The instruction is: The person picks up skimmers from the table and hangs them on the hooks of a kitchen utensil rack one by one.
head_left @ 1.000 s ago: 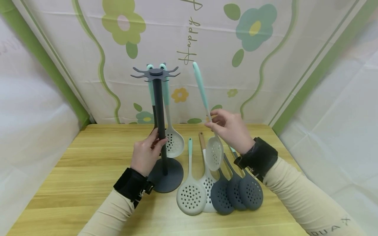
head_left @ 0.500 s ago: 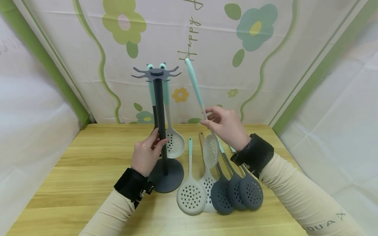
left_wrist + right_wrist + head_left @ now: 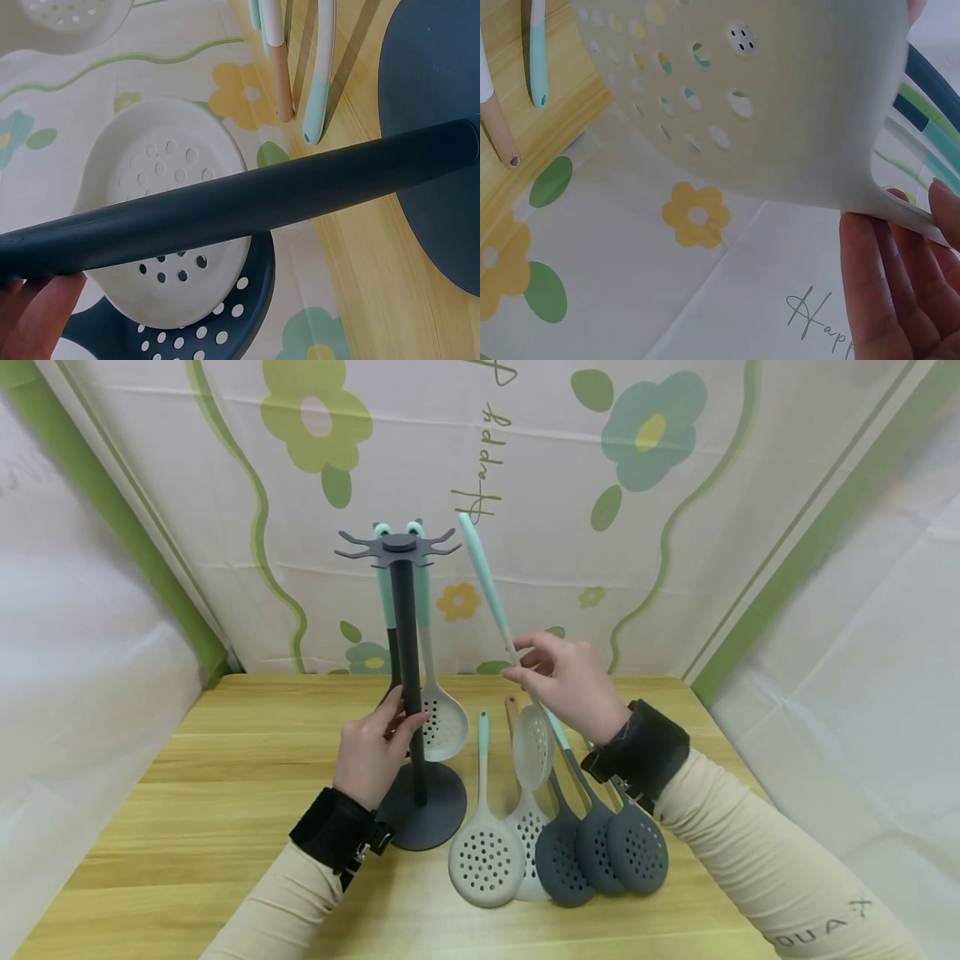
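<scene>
Pale skimmer [image 3: 533, 747]: moved left, nearer dark stand [image 3: 406, 643]
Right hand [image 3: 576, 687]: fingers pinched on skimmer, mid-air
Left hand [image 3: 371, 753]: fingers clamped round stand
Surface [image 3: 225, 768]: perforated utensils [image 3: 486, 867] lying beside stand

A wooden table [image 3: 247, 760] with pale yellow grain carries a dark stand [image 3: 405, 635], which rests on its round base [image 3: 442, 818]. Just right of the stand lies a cream skimmer [image 3: 487, 835] with a mint handle. Farther right of the stand come a white perforated utensil [image 3: 531, 881] (its handle is brown) and three dark skimmers [image 3: 600, 827], their heads overlapping.
</scene>
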The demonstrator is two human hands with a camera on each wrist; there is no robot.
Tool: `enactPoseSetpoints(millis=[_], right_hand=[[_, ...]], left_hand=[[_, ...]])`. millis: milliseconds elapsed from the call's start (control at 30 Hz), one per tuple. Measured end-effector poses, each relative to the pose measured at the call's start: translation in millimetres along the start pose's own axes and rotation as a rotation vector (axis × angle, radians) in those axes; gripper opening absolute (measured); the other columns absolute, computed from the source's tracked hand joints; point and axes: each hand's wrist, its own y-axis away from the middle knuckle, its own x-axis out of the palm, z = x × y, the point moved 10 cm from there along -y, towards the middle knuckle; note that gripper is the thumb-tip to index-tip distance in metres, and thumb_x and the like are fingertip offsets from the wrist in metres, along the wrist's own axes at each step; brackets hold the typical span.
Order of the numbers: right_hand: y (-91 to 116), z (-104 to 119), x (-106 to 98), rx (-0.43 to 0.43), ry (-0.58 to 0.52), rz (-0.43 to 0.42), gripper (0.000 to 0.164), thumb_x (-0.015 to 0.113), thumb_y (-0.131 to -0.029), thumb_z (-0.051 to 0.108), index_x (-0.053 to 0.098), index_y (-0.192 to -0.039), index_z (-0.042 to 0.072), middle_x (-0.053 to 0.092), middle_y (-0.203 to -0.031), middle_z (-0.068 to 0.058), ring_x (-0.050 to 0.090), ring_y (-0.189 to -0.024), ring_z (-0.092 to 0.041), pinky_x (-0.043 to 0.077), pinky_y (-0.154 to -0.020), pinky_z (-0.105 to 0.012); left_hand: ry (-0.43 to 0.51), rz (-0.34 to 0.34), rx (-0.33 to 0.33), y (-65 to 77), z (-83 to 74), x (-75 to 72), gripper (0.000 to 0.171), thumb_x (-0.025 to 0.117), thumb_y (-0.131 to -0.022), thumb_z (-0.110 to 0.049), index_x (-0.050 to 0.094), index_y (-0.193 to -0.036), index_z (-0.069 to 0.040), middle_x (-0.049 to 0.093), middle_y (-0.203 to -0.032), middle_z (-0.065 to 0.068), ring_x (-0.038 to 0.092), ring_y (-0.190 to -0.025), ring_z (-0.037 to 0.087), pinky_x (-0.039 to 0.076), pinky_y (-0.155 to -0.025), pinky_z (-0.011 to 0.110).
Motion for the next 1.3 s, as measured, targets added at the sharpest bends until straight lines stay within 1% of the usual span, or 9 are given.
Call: enactPoseSetpoints(millis=[233, 467, 800, 1300], right_hand=[[-1.0, 1.1, 1.9, 0.001, 0.002, 0.012, 0.033, 0.074, -0.088, 0.010, 0.065, -0.117, -0.002, 0.076, -0.090, -0.015, 0.074, -0.076, -0.025, 0.059, -0.070, -0.042], [-1.6, 1.1, 3.1, 0.010, 0.002, 0.021, 0.034, 0.075, -0.088, 0.011, 0.065, -0.118, -0.002, 0.076, -0.091, -0.015, 0.074, -0.076, -0.025, 0.059, -0.070, -0.041], [-2.7, 1.1, 3.1, 0.021, 0.003, 0.021, 0.036, 0.076, -0.087, 0.012, 0.066, -0.119, -0.001, 0.076, -0.091, -0.015, 0.074, -0.076, -0.025, 0.059, -0.071, -0.042], [-3.6, 5.6, 6.1, 0.013, 0.038, 0.020, 0.038, 0.078, -0.086, 0.015, 0.066, -0.119, 0.000, 0.076, -0.090, -0.013, 0.074, -0.073, -0.023, 0.058, -0.066, -0.039]], left_hand=[[-0.004, -0.003, 0.006, -0.1, 0.2, -0.5, 0.031, 0.074, -0.088, -0.011, 0.065, -0.117, -0.001, 0.075, -0.091, 0.016, 0.075, -0.073, 0.026, 0.061, -0.061, 0.037], [0.002, 0.004, -0.001, -0.3, -0.6, -0.7, 0.030, 0.073, -0.089, -0.011, 0.065, -0.116, -0.001, 0.075, -0.092, 0.016, 0.076, -0.076, 0.027, 0.061, -0.062, 0.037], [0.008, 0.002, 0.002, -0.3, -0.8, -1.0, 0.030, 0.072, -0.089, -0.011, 0.065, -0.117, -0.001, 0.076, -0.094, 0.017, 0.076, -0.077, 0.027, 0.061, -0.063, 0.037], [0.008, 0.004, -0.004, -0.2, 0.1, -0.7, 0.030, 0.072, -0.089, -0.011, 0.065, -0.117, -0.001, 0.076, -0.094, 0.017, 0.076, -0.078, 0.027, 0.061, -0.063, 0.037]])
